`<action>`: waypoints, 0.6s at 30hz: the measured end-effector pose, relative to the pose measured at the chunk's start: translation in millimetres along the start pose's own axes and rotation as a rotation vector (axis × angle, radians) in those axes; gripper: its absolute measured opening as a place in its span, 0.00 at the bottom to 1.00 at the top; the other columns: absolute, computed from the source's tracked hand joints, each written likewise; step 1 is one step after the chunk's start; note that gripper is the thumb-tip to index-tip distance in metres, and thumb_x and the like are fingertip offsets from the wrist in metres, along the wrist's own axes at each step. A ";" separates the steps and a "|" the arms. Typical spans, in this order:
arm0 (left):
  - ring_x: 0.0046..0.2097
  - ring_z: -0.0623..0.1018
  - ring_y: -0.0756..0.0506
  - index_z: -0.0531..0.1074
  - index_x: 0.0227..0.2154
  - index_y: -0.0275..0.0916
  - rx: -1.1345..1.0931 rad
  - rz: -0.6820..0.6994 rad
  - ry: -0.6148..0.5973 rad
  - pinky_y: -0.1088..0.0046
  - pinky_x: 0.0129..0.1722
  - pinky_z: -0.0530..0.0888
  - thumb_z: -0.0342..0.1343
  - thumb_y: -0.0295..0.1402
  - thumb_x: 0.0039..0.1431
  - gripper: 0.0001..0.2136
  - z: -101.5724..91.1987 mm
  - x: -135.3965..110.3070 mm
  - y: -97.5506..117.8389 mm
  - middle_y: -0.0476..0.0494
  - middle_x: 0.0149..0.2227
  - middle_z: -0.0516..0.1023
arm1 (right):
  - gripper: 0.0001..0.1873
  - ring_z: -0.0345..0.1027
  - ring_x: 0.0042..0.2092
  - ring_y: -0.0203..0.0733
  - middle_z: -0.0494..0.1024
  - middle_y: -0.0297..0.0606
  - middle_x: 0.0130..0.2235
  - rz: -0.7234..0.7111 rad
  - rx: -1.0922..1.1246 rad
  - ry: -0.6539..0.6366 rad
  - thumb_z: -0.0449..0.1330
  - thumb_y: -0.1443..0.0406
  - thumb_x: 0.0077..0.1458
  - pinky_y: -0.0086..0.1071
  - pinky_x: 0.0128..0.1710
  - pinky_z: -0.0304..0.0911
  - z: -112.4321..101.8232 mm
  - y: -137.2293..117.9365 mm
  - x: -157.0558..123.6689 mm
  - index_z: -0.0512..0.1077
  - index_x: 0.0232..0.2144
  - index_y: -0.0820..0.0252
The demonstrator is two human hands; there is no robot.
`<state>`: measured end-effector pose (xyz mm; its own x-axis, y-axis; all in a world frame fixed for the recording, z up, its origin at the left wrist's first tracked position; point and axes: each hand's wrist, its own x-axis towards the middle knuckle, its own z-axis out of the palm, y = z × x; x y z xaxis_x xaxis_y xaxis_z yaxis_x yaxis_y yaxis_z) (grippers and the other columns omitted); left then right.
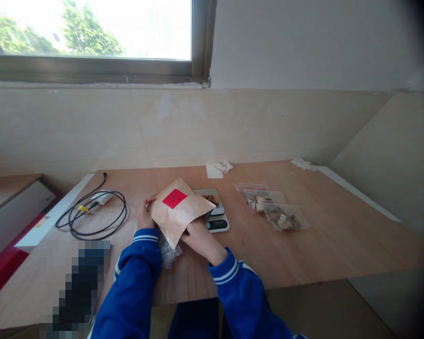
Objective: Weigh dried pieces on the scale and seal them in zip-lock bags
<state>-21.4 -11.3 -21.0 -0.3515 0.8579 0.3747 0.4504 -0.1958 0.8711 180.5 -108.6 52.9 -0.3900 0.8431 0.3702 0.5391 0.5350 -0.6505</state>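
Note:
A brown kraft paper bag (169,221) with a red square label (175,198) is tilted above the table. My left hand (146,214) grips its left edge, with the thumb and fingers closed on the paper. My right hand (199,238) reaches into the bag's mouth, so its fingers are hidden inside. Partly behind the bag is a white kitchen scale (219,225) with a dark display. Some brown pieces (212,197) lie on the scale, partly covered by the bag. Under my wrists lie clear zip bags (169,255).
To the right lie several clear zip bags (284,219) with brown and pale pieces inside. A coiled black cable (70,221) and white adapter (103,197) are on the left. Crumpled white tissue (223,166) rests near the wall. A pixelated dark object (81,287) sits at front left.

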 end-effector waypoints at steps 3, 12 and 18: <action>0.44 0.77 0.37 0.73 0.39 0.37 -0.036 -0.029 -0.004 0.57 0.45 0.73 0.56 0.36 0.45 0.16 0.4 -0.3 0.1 0.38 0.42 0.77 | 0.27 0.58 0.60 0.52 0.69 0.47 0.57 0.029 0.036 0.039 0.60 0.71 0.51 0.43 0.60 0.53 4.1 2.4 -1.5 0.66 0.55 0.60; 0.41 0.77 0.39 0.74 0.37 0.36 -0.119 -0.107 0.034 0.60 0.43 0.73 0.57 0.35 0.45 0.15 1.1 -1.5 2.9 0.41 0.37 0.78 | 0.18 0.65 0.51 0.51 0.71 0.47 0.48 0.011 -0.002 0.206 0.58 0.71 0.54 0.44 0.52 0.64 -10.2 -3.8 -4.0 0.68 0.49 0.63; 0.41 0.77 0.40 0.73 0.40 0.37 0.005 -0.029 0.018 0.61 0.43 0.73 0.56 0.36 0.46 0.17 2.4 -0.2 -4.9 0.40 0.40 0.78 | 0.09 0.69 0.42 0.43 0.70 0.40 0.40 -0.104 -0.035 0.377 0.55 0.66 0.60 0.36 0.44 0.69 -26.7 1.4 -11.6 0.70 0.44 0.56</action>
<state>-21.6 -9.3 -26.1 -0.3795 0.8543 0.3552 0.4442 -0.1685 0.8800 205.7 -116.2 65.4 -0.1460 0.7415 0.6549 0.5387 0.6149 -0.5760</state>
